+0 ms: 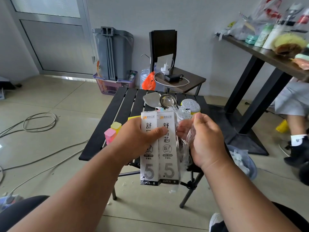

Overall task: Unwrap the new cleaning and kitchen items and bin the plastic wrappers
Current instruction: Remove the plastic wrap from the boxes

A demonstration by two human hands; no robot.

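Clear plastic wrapper (184, 131) is pinched in the right hand (205, 139), while the left hand (135, 139) grips two white boxes (158, 148) above the black table (107, 124).

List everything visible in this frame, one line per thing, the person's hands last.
white boxes: two, side by side, held above the table
clear plastic wrapper: one, beside the boxes
slatted table: one, black, centre
ladle: one, steel, far table edge
scrub pad: one, silver and yellow, beside ladle
small containers: two, pink and yellow, table's left edge
chair: one, dark, behind table
bin: one, blue-lined, floor at right
left hand: grips the boxes
right hand: pinches the wrapper
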